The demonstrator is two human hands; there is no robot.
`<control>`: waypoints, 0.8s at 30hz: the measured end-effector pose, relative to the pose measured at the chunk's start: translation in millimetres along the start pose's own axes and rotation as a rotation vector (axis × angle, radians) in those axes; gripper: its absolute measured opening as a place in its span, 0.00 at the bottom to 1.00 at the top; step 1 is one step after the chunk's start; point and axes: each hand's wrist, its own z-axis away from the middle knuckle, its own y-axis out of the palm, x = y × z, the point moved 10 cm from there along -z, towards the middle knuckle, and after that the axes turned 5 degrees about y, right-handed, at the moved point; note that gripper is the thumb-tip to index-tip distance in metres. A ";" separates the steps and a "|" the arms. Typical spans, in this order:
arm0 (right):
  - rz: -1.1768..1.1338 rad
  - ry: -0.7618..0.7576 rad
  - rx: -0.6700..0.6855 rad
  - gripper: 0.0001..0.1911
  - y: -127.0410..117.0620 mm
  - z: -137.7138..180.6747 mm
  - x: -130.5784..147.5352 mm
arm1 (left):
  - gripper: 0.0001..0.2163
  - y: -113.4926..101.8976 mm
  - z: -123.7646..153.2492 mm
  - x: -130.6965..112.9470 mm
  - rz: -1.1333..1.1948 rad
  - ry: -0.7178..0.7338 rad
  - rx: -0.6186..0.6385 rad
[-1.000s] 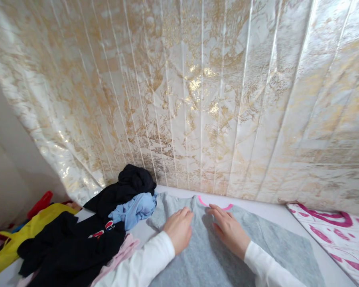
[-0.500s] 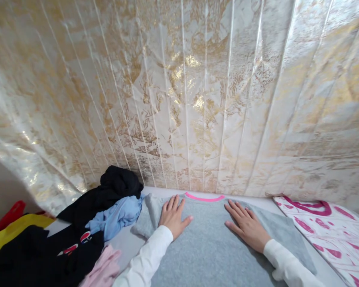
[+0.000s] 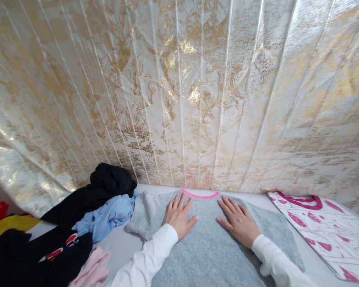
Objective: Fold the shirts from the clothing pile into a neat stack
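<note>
A grey shirt with a pink neckline lies spread on a pale surface in front of me. My left hand rests flat on its upper left part, fingers spread and pointing away. On the other side of the neckline, my right hand also lies flat on the fabric with its fingers apart. Neither hand grips the cloth. The shirt's left sleeve looks wrinkled, while its right side lies flatter. Its lower end is out of frame.
Left of the shirt are a light blue garment, a pink cloth, black clothes and a yellow item. A white-and-magenta folded shirt lies at right. A gold-patterned sheet covers the wall behind.
My left hand has slid slightly right over the grey shirt, nearer the neckline. The whole view has shifted a little, moving the surroundings left in the picture.
</note>
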 end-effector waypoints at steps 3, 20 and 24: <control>0.031 0.047 -0.008 0.35 1.7 -2.7 -19.3 | 0.31 -1.9 1.1 7.6 -0.003 -0.005 0.033; 0.054 0.220 -0.253 0.14 -42.5 11.7 -159.6 | 0.31 3.1 -35.2 -153.9 0.247 0.401 -0.011; 0.088 0.244 -0.282 0.15 -49.3 11.1 -163.7 | 0.36 13.0 -33.3 -156.0 0.244 0.399 0.002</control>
